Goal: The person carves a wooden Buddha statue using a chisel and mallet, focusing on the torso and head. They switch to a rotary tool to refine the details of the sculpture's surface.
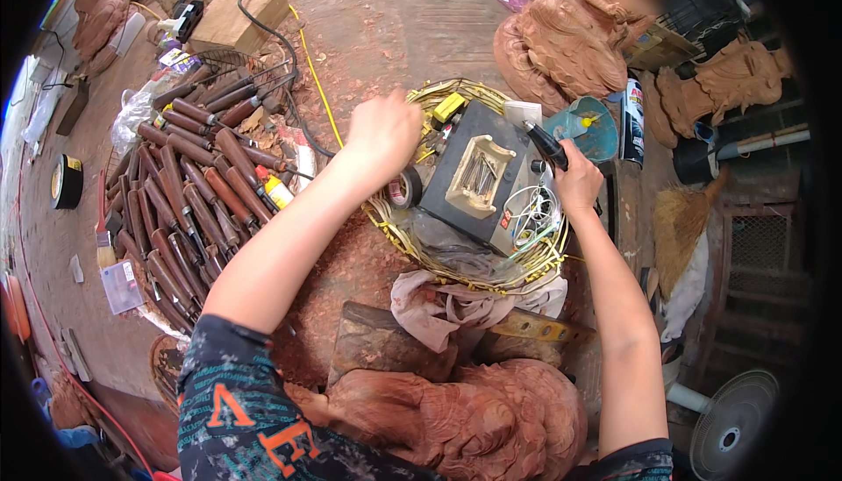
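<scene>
My right hand [576,179] grips a black rotary tool handpiece [545,143], held at the right side of a dark grey control box [474,143]. On the box sits a small cream tray [481,176] of thin metal bits. A wicker basket [412,249] with yellow ties holds the box, a white cable bundle [537,218] and a roll of black tape [404,188]. Over the basket's far left rim is my left hand [384,133], its fingers curled. What they hold, if anything, is hidden. A yellow object [448,109] lies just right of it.
Many wooden-handled carving chisels [189,192] are heaped at left. A reddish carved wood figure [456,415] lies nearest me, beside a crumpled cloth [434,310]. Another carving [566,42], a teal scoop [588,126] and a spray can [631,117] stand far right. A fan [735,424] is lower right.
</scene>
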### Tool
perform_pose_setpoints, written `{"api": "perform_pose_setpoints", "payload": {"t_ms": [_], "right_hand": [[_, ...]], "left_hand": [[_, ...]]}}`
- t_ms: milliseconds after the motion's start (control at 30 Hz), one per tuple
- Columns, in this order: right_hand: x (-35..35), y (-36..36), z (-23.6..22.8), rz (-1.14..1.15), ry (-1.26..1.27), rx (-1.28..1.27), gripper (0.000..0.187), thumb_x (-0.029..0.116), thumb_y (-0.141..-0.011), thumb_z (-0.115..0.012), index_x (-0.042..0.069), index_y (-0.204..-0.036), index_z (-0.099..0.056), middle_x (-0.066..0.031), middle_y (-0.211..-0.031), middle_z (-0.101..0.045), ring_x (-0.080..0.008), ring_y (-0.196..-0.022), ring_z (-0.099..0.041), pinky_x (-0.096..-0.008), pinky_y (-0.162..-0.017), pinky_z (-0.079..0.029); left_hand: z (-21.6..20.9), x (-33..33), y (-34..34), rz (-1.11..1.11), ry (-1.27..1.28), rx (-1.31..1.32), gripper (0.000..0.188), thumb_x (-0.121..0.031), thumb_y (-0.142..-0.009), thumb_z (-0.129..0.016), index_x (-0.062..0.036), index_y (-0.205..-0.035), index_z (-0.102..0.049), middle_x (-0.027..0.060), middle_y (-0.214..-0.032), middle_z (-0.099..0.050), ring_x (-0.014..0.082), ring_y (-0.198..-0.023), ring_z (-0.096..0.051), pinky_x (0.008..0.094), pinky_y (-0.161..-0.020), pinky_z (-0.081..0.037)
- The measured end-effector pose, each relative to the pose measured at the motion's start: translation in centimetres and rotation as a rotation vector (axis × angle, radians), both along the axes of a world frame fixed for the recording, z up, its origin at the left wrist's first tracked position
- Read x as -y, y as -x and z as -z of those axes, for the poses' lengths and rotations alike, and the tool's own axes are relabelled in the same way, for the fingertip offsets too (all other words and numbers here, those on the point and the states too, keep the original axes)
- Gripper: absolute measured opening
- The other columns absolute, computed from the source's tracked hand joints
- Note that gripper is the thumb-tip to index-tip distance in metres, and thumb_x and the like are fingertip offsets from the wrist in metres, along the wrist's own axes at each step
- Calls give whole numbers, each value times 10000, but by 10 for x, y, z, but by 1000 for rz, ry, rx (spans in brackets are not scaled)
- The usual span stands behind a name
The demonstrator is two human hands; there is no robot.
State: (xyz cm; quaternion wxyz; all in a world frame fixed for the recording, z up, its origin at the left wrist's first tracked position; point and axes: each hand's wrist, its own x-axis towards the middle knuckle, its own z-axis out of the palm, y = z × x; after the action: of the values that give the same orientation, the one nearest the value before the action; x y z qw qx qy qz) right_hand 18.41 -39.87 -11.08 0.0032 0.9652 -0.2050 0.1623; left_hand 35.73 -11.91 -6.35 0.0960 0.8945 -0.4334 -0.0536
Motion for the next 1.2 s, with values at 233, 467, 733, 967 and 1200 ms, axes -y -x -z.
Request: {"api": "perform_pose_setpoints", "payload": {"t_ms": [233, 467, 733, 967, 1200], "right_hand": [[-3, -1, 0, -1, 6, 26, 336, 66, -684, -687, 165, -990, -591, -77, -900, -664, -348, -786, -629, -440, -644, -490], [-1, 1, 4, 11, 16, -4, 356, 74, -692, -690, 172, -1016, -579, -76, -897, -664, -356, -791, -629, -449, -639, -486], [-2, -5, 3, -23, -19, -25, 380, 60, -684, -696, 148, -1033, -574, -92, -907, -668, -353, -796, -632, -452, -655, -490], [9, 3, -5, 2, -55, -50, 331, 121, -725, -690, 151, -1037, -584, -141, -842, -666, -381, -786, -633, -473, -653, -487], [-21, 4, -17, 209, -269, -58, 364, 180, -730, -716, 131, -1080, -626, -188, -892, -670, -391, -856, -634, -463, -731, -496]], "left_hand": [[56, 51, -16, -105, -25, -174, 198, -82, -816, -529, -6, -912, -685, 217, -905, -675, 331, -854, -677, 415, -741, -548], [53, 47, -9, -35, -150, -172, 219, -125, -815, -551, -19, -950, -686, 184, -941, -684, 321, -877, -676, 405, -762, -540], [22, 28, -18, -134, -54, -212, 267, -188, -787, -678, 33, -936, -667, 227, -942, -669, 343, -926, -659, 408, -792, -534], [-37, -47, 92, -8, 182, -983, 113, -172, -878, -612, -70, -881, -661, 58, -715, -665, 155, -606, -659, 308, -595, -513], [23, -75, 127, -256, 369, -496, 123, -118, -812, -644, -27, -868, -706, 184, -769, -662, 339, -722, -658, 392, -657, -516]]}}
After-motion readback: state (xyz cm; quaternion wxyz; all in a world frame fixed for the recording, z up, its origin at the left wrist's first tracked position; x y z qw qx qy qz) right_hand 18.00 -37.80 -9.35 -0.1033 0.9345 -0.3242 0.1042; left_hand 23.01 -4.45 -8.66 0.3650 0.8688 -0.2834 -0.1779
